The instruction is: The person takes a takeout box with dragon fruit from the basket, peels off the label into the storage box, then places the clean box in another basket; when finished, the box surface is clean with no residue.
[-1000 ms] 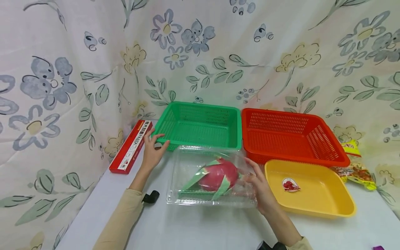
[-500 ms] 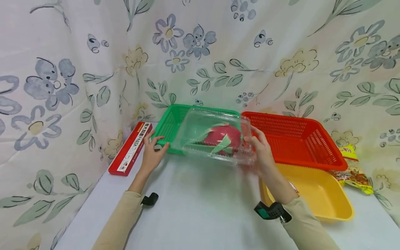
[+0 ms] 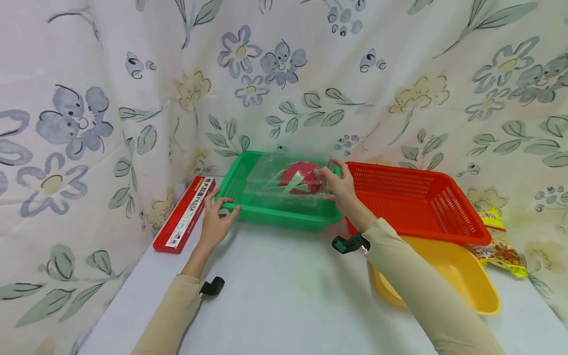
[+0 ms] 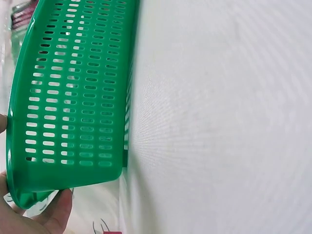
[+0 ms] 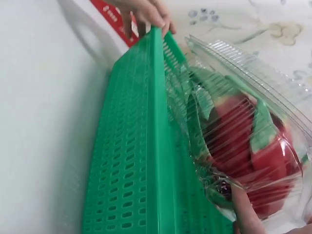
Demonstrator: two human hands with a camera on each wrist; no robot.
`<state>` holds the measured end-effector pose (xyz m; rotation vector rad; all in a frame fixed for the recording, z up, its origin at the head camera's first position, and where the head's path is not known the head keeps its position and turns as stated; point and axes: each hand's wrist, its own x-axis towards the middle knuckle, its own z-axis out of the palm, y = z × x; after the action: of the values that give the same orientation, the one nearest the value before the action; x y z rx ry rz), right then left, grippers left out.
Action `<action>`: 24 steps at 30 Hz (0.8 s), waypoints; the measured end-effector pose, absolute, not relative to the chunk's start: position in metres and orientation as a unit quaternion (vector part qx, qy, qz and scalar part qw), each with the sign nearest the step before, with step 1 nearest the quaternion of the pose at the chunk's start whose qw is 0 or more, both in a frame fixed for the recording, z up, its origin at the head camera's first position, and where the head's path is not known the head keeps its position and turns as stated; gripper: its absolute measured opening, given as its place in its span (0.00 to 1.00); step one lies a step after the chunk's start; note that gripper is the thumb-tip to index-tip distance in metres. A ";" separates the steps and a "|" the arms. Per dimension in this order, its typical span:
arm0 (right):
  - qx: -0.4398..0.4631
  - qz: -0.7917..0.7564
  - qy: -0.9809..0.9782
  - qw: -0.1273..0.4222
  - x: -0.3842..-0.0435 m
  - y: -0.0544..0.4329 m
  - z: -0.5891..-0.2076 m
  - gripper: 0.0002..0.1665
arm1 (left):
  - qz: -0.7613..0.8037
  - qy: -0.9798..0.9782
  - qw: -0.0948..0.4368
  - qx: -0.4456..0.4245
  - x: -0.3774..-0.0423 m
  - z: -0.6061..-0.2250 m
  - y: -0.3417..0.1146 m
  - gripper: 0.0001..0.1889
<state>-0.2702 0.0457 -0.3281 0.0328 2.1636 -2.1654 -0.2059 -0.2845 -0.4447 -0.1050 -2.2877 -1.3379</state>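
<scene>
My right hand [image 3: 343,190] holds the right end of a clear plastic box [image 3: 265,178], which has a dragon fruit [image 3: 301,176] inside. In the head view the box is over the green basket [image 3: 284,217], slightly blurred. The right wrist view has the box [image 5: 222,51] tilted inside the basket's rim; whether it touches the bottom cannot be told. My left hand [image 3: 216,223] grips the basket's front left corner. In the left wrist view its thumb [image 4: 59,210] lies under the rim and some fingertips reach over the top.
A red basket [image 3: 399,212] stands right of the green one, with a yellow tray [image 3: 461,276] in front of it. Snack packets [image 3: 499,246] lie at the far right. A red pasta box [image 3: 184,214] lies left of the green basket. A floral curtain [image 3: 284,74] hangs behind.
My right hand has carried the clear box with the dragon fruit away from me, from in front of the green basket to over it. My left hand stays at the basket's corner.
</scene>
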 end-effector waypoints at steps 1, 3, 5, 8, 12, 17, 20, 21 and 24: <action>0.013 -0.703 0.710 0.039 -0.275 0.043 -0.330 0.43 | -0.487 -0.839 0.240 -0.037 -0.206 -0.446 -0.284 0.18; 0.009 -0.693 0.719 0.037 -0.283 0.039 -0.333 0.44 | -0.484 -0.841 0.238 -0.034 -0.206 -0.446 -0.284 0.18; 0.001 -0.684 0.728 0.038 -0.292 0.034 -0.337 0.45 | -0.483 -0.842 0.238 -0.032 -0.206 -0.446 -0.284 0.18; -0.014 -0.667 0.743 0.051 -0.303 0.025 -0.343 0.46 | -0.484 -0.841 0.238 -0.030 -0.205 -0.446 -0.286 0.18; -0.031 -0.649 0.757 0.077 -0.314 0.010 -0.353 0.45 | -0.487 -0.839 0.240 -0.025 -0.202 -0.446 -0.289 0.18; -0.040 -0.647 0.757 0.080 -0.320 -0.005 -0.363 0.47 | -0.485 -0.839 0.244 -0.032 -0.202 -0.446 -0.290 0.17; -0.042 -0.646 0.757 0.087 -0.320 -0.012 -0.363 0.50 | -0.484 -0.840 0.242 -0.036 -0.205 -0.448 -0.289 0.18; -0.042 -0.646 0.757 0.091 -0.321 -0.013 -0.363 0.51 | -0.484 -0.840 0.242 -0.036 -0.206 -0.448 -0.289 0.18; -0.048 -0.599 0.793 0.101 -0.323 -0.013 -0.361 0.53 | -0.484 -0.840 0.243 -0.036 -0.207 -0.448 -0.288 0.19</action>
<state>-0.3231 -0.0133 -0.3609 -0.1410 2.3419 -1.7704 -0.2067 -0.2880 -0.4479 -0.0982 -2.2947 -1.3239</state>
